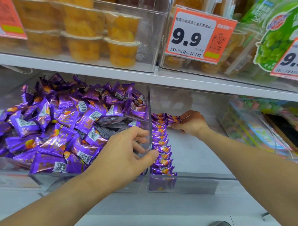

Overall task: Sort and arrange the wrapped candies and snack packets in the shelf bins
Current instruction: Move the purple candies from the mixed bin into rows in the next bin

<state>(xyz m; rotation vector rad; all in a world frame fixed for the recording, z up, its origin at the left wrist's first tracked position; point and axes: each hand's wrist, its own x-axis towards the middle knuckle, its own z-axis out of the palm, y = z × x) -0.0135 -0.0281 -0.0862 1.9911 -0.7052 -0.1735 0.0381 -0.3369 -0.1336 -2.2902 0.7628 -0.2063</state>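
Head view: the left hand (129, 149) gripped the clear divider wall (150, 130) between two bins, fingers on the heaped side, thumb on the other. Loose purple candies (66, 122) filled the left bin. The right hand (191, 123) pinched purple candies (174, 120) at the far end of a neat row (162, 147) lining the right bin's left wall.

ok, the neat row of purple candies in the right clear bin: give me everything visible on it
The row of small purple foil-wrapped candies stands on edge, packed face to face along the left wall of the clear plastic bin, running front to back, then bending right at the far end. Each glossy wrapper shows an orange spot. The right hand pinches the far-end candies; the left hand grips the clear divider wall, its thumb touching the row.
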